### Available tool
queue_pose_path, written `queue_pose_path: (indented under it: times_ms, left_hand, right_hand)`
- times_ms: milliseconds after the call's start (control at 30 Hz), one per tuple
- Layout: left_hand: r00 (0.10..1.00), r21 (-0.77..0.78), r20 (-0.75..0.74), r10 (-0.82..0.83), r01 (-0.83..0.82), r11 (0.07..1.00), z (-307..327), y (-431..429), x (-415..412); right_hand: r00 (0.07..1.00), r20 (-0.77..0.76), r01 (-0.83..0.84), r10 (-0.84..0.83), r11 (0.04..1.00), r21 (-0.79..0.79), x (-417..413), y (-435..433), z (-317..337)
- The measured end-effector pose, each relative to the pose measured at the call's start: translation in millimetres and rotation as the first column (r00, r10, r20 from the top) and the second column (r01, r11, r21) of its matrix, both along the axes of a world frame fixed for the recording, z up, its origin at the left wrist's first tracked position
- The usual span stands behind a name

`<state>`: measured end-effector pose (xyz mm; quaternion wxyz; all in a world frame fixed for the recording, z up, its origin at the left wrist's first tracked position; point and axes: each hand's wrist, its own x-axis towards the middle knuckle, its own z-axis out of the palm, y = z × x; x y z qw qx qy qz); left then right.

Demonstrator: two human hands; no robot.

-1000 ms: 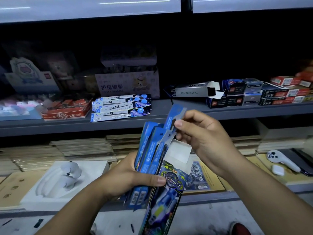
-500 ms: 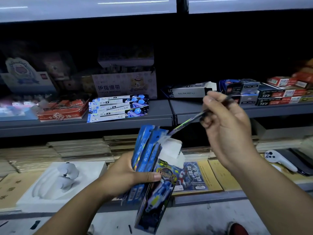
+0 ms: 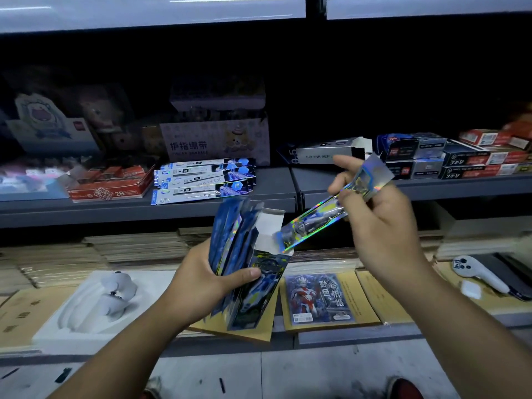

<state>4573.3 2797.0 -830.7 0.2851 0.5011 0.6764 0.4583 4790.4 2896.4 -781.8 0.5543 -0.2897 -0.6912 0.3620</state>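
Open carton (image 3: 260, 286), dark blue print, held tilted in front of the lower shelf, its white top flap (image 3: 270, 226) folded up. Contents: a bundle of blue packets (image 3: 230, 234) standing on end, their tops fanned out above the mouth. One holographic packet (image 3: 316, 218) lies slanted from the carton mouth up to the right; its low end overlaps the flap, and I cannot tell whether that end is inside. Far, on the upper shelf (image 3: 288, 182): flat blue-and-white packets (image 3: 201, 180), a red 2B box (image 3: 112, 187) to their left, a gel ink refill box (image 3: 325, 152) behind the right hand. Near, on the lower shelf: a white tray (image 3: 51, 329) at left, a printed card pack (image 3: 316, 298) just right of the carton, a white controller (image 3: 478, 273) far right. Nothing lies between hands and carton. Left hand (image 3: 201, 280): grip wrapped round carton and bundle, thumb across the front. Right hand (image 3: 383, 223): grip pinching the holographic packet near its upper end, index finger raised.
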Motion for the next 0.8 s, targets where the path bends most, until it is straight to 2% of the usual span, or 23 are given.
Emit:
queue_pose_path:
  times_ms: [133,233,300,367,433,467,533,633,700,800]
  left_hand:
    - [0.999,-0.022,-0.033,-0.034,0.033,0.999,-3,-1,3]
    - [0.998,-0.038,-0.06,-0.022,0.019,0.999,-5,0,2]
    - [0.998,-0.047,-0.061,-0.019,0.017,0.999,-6,1,2]
    - [0.997,-0.04,-0.069,-0.033,0.03,0.999,-6,1,4]
    - [0.996,-0.021,-0.084,-0.038,0.036,0.999,-7,1,6]
    - [0.995,-0.009,-0.095,-0.037,0.036,0.999,-7,2,6]
    - [0.992,0.01,-0.12,-0.044,0.046,0.999,-8,2,7]
    - [0.988,0.016,-0.145,-0.046,0.049,0.999,-11,3,7]
    - [0.986,0.016,-0.16,-0.047,0.05,0.999,-13,4,6]
    - [0.986,0.014,-0.16,-0.049,0.052,0.999,-15,5,5]
  right_hand:
    - [0.996,0.086,0.012,-0.024,0.99,0.14,-2,-2,-2]
    - [0.955,0.288,-0.01,-0.07,0.964,0.267,0,-2,-3]
    - [0.893,0.448,-0.053,-0.051,0.975,0.215,-4,-4,-9]
    - [0.794,0.607,-0.073,0.0,0.993,0.096,-11,-6,-17]
    - [0.722,0.692,-0.043,0.023,0.999,0.012,-17,-9,-25]
    - [0.722,0.691,-0.011,0.02,1.0,-0.018,-19,-9,-27]
    - [0.781,0.623,0.071,-0.042,0.997,-0.021,-20,-12,-25]
    - [0.889,0.429,0.109,-0.159,0.984,0.139,-21,-19,-18]
    - [0.945,0.322,0.019,-0.065,0.989,0.143,-22,-22,-16]
    - [0.953,0.299,-0.095,0.048,0.985,0.143,-22,-21,-20]
